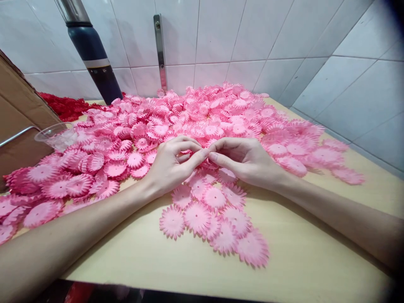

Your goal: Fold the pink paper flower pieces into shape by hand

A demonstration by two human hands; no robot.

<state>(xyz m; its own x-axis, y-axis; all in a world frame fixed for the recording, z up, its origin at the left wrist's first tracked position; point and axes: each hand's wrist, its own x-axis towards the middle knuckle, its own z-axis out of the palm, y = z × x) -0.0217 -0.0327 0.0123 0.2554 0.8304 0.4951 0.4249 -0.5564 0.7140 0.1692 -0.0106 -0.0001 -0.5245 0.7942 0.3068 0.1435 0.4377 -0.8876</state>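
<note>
My left hand (pixel 173 164) and my right hand (pixel 244 160) meet at the middle of the table, fingertips pressed together over a big heap of pink fabric flower petals (pixel 195 118). Both hands have curled, pinching fingers. A bit of pink shows between them, too hidden to name for certain. In front of my hands, a smaller spread of flat pink petal discs (pixel 217 219) lies on the pale wooden table (pixel 299 252).
A clear plastic cup (pixel 57 135) lies at the left by a cardboard box (pixel 19 118). A dark blue bottle (pixel 94 59) stands at the back left next to red petals (pixel 66 107). White tiled walls close the back and right.
</note>
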